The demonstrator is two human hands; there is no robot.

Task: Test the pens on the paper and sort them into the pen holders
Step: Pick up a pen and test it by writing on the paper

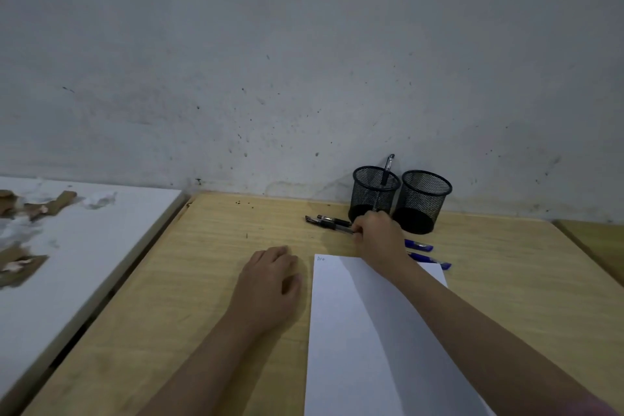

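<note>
Left hand [270,275]: lower centre of frame, lying palm-down on the wooden surface [202,280], fingers loosely curled, grasping nothing; just left of the paper.
Paper [354,331]: lower centre to lower right, flat on the surface; one small scribble at its top-left corner, the rest blank. Judged: one test made so far.
Black pens [326,221]: two, centre of frame, lying loose just left of the holders; untested by appearance.
Right hand [376,233]: centre right, fingers closed around the end of one black pen, pen not yet lifted.
Left holder [373,192]: mesh cup against the wall, one pen standing in it. Judged: one pen sorted.
Right holder [422,201]: beside it, rims near touching; no pen visible inside.
Blue pens [425,253]: two, right of the right hand, partly hidden by the forearm; unsorted.
Progress: early; four pens outstanding.
</note>
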